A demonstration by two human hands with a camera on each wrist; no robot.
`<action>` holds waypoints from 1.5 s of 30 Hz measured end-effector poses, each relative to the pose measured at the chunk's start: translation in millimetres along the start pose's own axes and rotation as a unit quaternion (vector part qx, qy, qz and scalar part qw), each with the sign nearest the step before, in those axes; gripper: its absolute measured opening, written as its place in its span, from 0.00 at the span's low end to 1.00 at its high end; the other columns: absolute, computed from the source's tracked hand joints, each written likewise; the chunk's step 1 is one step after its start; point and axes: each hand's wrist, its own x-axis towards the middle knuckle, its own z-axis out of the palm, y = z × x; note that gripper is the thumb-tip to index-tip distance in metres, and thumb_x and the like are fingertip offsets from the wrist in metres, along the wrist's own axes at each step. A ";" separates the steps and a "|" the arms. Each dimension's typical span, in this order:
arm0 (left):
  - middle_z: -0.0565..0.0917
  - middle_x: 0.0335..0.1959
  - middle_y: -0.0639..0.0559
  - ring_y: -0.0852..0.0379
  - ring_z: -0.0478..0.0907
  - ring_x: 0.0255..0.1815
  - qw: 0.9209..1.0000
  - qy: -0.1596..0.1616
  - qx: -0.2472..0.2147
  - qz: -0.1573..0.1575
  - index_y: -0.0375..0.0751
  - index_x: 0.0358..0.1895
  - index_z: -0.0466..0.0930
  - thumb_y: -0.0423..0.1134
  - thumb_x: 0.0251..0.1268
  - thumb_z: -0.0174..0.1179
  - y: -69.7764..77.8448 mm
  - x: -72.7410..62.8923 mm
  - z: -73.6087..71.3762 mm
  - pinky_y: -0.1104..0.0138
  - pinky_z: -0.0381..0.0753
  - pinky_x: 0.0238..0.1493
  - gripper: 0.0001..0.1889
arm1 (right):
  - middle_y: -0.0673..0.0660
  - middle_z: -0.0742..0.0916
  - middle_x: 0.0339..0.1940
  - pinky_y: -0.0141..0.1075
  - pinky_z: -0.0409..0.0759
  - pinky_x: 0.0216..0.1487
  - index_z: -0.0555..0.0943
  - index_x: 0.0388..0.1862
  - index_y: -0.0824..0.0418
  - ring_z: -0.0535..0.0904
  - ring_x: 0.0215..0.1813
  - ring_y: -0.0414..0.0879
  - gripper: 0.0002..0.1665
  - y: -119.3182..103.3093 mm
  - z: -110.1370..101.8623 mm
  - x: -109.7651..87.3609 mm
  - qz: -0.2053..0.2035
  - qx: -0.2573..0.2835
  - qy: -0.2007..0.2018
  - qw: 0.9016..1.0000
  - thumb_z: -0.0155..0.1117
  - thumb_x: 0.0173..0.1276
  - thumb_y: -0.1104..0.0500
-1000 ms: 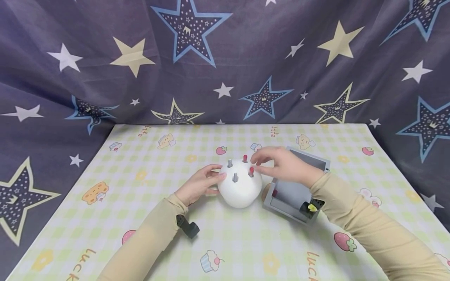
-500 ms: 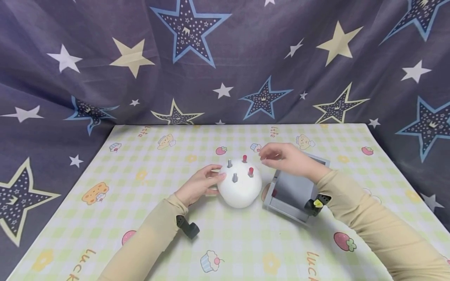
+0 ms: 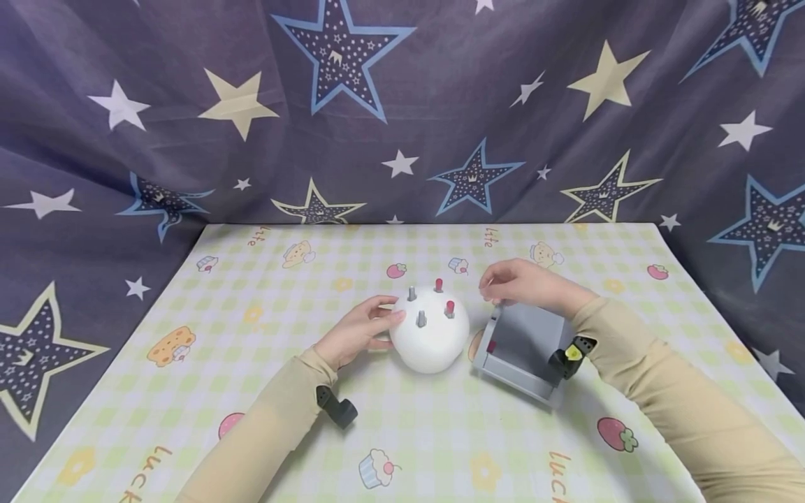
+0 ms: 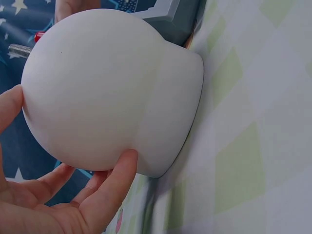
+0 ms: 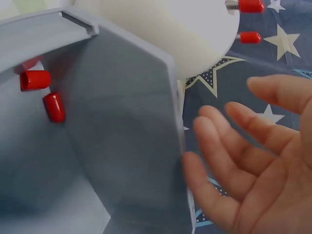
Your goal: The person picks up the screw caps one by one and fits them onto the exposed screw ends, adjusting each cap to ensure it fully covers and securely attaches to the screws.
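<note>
A white ball-shaped piece with a flat base [image 3: 430,349] stands on the table. Threaded bolts rise from its top: two are bare, such as the bare bolt [image 3: 421,319], and two wear red caps, such as the red cap [image 3: 449,306]. My left hand [image 3: 361,327] rests spread fingertips on the ball's left side. To the right, my right hand [image 3: 528,285] is over the far left edge of a grey box [image 3: 525,342], fingers loosely bent with nothing between them. Two loose red caps [image 5: 54,107] lie inside the box in the right wrist view.
The box stands just right of the ball, its far part hidden by my right hand and forearm. A checked cloth with printed pictures [image 3: 302,426] covers the table. Behind it hangs a dark curtain with stars [image 3: 352,161].
My right hand has drawn away from the capped bolts, to the right, and is now over the box's edge. My left hand and the ball stay put.
</note>
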 end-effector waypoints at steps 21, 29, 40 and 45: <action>0.64 0.62 0.32 0.39 0.72 0.58 1.000 -0.001 -0.005 0.000 0.34 0.69 0.58 0.38 0.69 0.54 -0.3 0.3 0.2 0.54 0.83 0.52 0.28 | 0.60 0.85 0.38 0.45 0.87 0.32 0.73 0.47 0.68 0.82 0.38 0.50 0.22 13.2 -2.2 4.2 0.242 -0.115 -0.148 0.952 0.54 0.59 0.54; 0.64 0.63 0.32 0.39 0.72 0.58 1.000 -0.002 -0.005 -0.001 0.34 0.69 0.58 0.38 0.69 0.54 -1.5 1.6 -0.6 0.53 0.82 0.53 0.29 | 0.62 0.85 0.38 0.46 0.86 0.36 0.75 0.47 0.68 0.82 0.40 0.52 0.22 22.8 17.2 3.9 0.273 -0.097 -0.155 0.945 0.55 0.60 0.53; 0.63 0.65 0.32 0.36 0.70 0.61 1.000 -0.003 -0.001 0.000 0.35 0.69 0.58 0.39 0.68 0.55 -0.8 2.5 -0.7 0.53 0.81 0.54 0.29 | 0.56 0.83 0.27 0.36 0.85 0.33 0.74 0.44 0.66 0.81 0.29 0.45 0.13 36.1 24.1 7.2 0.285 0.044 -0.140 0.947 0.56 0.62 0.59; 0.63 0.65 0.32 0.37 0.70 0.61 1.000 -0.003 -0.003 -0.002 0.35 0.69 0.58 0.39 0.68 0.55 -2.5 3.1 -1.5 0.53 0.82 0.53 0.29 | 0.56 0.83 0.28 0.33 0.85 0.32 0.75 0.44 0.67 0.80 0.28 0.43 0.13 40.1 25.1 7.3 0.298 0.087 -0.139 0.940 0.55 0.64 0.59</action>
